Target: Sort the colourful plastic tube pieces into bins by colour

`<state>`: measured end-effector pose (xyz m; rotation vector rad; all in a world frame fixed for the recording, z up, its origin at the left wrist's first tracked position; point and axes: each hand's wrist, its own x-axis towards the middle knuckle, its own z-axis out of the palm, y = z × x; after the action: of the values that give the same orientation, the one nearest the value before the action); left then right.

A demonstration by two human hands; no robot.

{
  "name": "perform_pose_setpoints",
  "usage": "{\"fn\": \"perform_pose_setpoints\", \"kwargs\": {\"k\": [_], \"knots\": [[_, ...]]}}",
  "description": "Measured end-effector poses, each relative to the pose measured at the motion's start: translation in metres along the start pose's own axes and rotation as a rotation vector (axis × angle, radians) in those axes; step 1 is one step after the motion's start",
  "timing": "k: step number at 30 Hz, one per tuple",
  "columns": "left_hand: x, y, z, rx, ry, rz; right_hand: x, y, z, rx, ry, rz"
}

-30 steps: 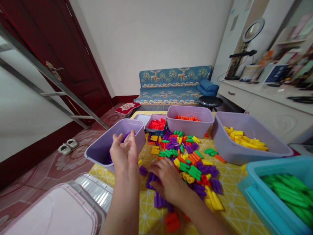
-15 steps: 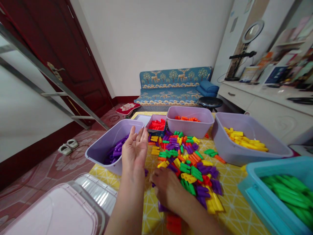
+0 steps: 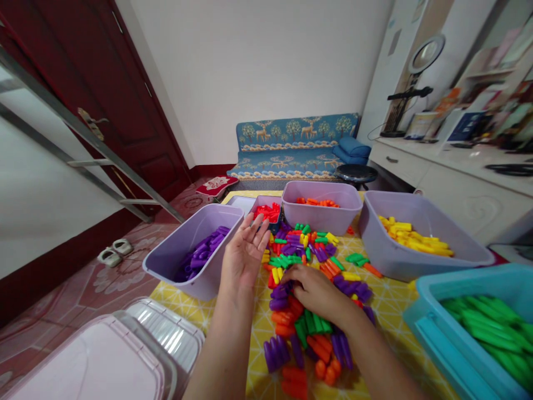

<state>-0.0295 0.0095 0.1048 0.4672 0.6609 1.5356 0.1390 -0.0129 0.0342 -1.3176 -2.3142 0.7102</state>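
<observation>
My left hand point(image 3: 244, 258) is open with the palm turned up and the fingers spread. It holds nothing and hovers beside the purple-filled lilac bin point(image 3: 164, 255). My right hand point(image 3: 314, 289) reaches down into a loose pile of tube-shaped plastic building pieces, its fingers curled at a purple plastic piece point(image 3: 285, 289). The fingertips are partly hidden. Around it lie green pieces point(image 3: 310, 323), orange pieces point(image 3: 283, 319) and more purple pieces point(image 3: 276, 353), many in joined clusters.
Behind the pile stand a small box of red pieces point(image 3: 267, 212) and a lilac bin of orange pieces point(image 3: 347, 215). On the right are a bin of yellow pieces point(image 3: 383, 261) and a turquoise bin of green pieces point(image 3: 441, 325). Stacked lids point(image 3: 95, 361) lie at lower left.
My left hand has shifted right, off the purple bin's edge, still palm up. My right hand has moved forward and right over the pile, uncovering pieces near the front.
</observation>
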Motion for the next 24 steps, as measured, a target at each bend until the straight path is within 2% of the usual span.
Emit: {"fn": "perform_pose_setpoints", "kwargs": {"k": [4, 7, 9, 11, 13, 15, 19, 22, 24], "knots": [[-0.001, -0.002, 0.001, 0.054, -0.038, 0.014, -0.001, -0.005, 0.002, -0.025, 0.0, -0.029], [0.0, -0.006, 0.0, 0.144, -0.102, 0.009, 0.004, -0.002, 0.001, 0.039, 0.174, 0.114], [0.001, -0.009, -0.001, 0.241, -0.121, 0.024, 0.007, 0.002, -0.004, 0.218, 0.323, 0.179], [0.001, -0.012, -0.001, 0.363, -0.123, 0.059, 0.008, 0.005, -0.012, 0.495, 0.433, 0.162], [0.001, -0.016, 0.0, 0.472, -0.151, 0.088, 0.007, 0.005, -0.019, 0.744, 0.491, 0.146], [0.001, -0.021, 0.0, 0.559, -0.224, 0.074, 0.005, 0.0, -0.024, 0.885, 0.523, 0.184], [0.0, -0.034, 0.0, 0.717, -0.364, 0.01, 0.002, -0.009, -0.024, 0.943, 0.537, 0.2], [-0.001, -0.038, 0.0, 0.788, -0.331, 0.008, 0.001, -0.009, -0.024, 0.899, 0.546, 0.157], [0.001, -0.034, -0.001, 0.829, -0.27, 0.048, 0.0, -0.006, -0.027, 0.94, 0.627, 0.176]]}}
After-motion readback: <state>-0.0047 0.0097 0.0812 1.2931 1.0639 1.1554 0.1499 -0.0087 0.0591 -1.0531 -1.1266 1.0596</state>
